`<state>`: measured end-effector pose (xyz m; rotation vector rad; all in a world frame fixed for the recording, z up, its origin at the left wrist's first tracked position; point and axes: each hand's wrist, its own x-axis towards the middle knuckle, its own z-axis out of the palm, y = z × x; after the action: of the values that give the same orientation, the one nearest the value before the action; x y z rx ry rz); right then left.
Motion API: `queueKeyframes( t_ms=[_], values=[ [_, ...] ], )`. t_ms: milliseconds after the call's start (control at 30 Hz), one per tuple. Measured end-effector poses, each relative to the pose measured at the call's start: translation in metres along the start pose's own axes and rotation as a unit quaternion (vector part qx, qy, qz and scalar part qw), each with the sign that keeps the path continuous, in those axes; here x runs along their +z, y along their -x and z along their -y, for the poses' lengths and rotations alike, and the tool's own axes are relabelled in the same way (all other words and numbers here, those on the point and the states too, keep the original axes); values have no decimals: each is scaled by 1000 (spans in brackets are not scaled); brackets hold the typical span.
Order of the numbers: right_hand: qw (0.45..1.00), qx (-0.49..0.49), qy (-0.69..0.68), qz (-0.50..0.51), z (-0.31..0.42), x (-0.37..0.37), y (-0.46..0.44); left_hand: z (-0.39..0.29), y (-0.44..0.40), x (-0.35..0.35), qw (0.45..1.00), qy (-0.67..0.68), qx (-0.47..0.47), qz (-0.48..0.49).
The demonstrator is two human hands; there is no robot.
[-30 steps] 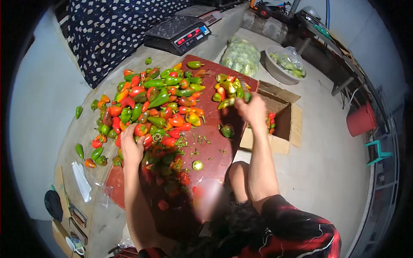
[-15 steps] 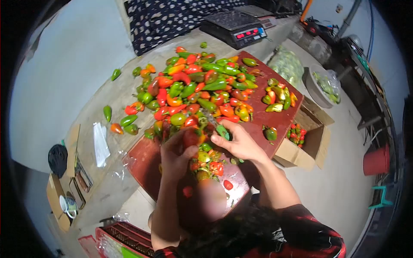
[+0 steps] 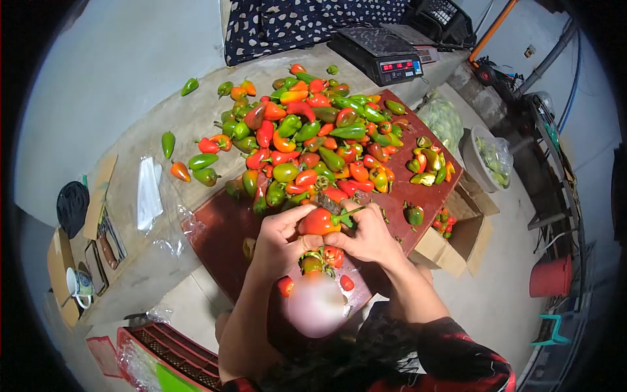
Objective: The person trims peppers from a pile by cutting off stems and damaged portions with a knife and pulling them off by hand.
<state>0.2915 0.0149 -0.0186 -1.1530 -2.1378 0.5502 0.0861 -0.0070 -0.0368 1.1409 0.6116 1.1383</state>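
Note:
Over the near part of the red table (image 3: 219, 225), both my hands close around one orange-red pepper (image 3: 317, 223) with a green stem. My left hand (image 3: 281, 240) grips its body from the left, thumb along the near side. My right hand (image 3: 371, 239) pinches the stem end from the right, its thumb close to the left one. Just beyond the pepper shows a dark grey, blade-like piece (image 3: 324, 203); which hand holds it I cannot make out. Below my hands lie cut pepper pieces (image 3: 312, 262). A big heap of red and green peppers (image 3: 297, 140) spreads beyond.
Cut peppers (image 3: 428, 162) form a small pile on the table's right side. A cardboard box (image 3: 457, 251) with peppers stands on the floor there, near a grey tub (image 3: 480, 157). A digital scale (image 3: 379, 57) sits at the back. A red crate (image 3: 176, 356) is at lower left.
The pepper in my hands has turned, so its stem now points right, and it has come into clearer view. My hands have moved slightly nearer me and to the right. The camera view has shifted.

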Motion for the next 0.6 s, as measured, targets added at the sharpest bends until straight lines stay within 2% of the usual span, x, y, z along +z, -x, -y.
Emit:
queueKeyframes(
  t_ms=[100,267,333,467,567,600],
  values=[
    [999,17,0,28,-2,-1,0,1,0,-1,1000,-13,1,8],
    [1000,21,-5,-2,-7,3,2,9,-2,3,999,-17,33,2],
    [998,43,-37,-5,-6,8,4,5,-4,16,995,-13,46,-87],
    [993,104,-59,-6,-10,13,7,15,-5,17,992,24,59,-113],
    [988,84,-127,-23,3,0,-2,18,-8,11,990,-27,102,-98],
    [988,81,-129,-21,2,0,-3,18,-10,13,989,30,79,-121]
  ],
)
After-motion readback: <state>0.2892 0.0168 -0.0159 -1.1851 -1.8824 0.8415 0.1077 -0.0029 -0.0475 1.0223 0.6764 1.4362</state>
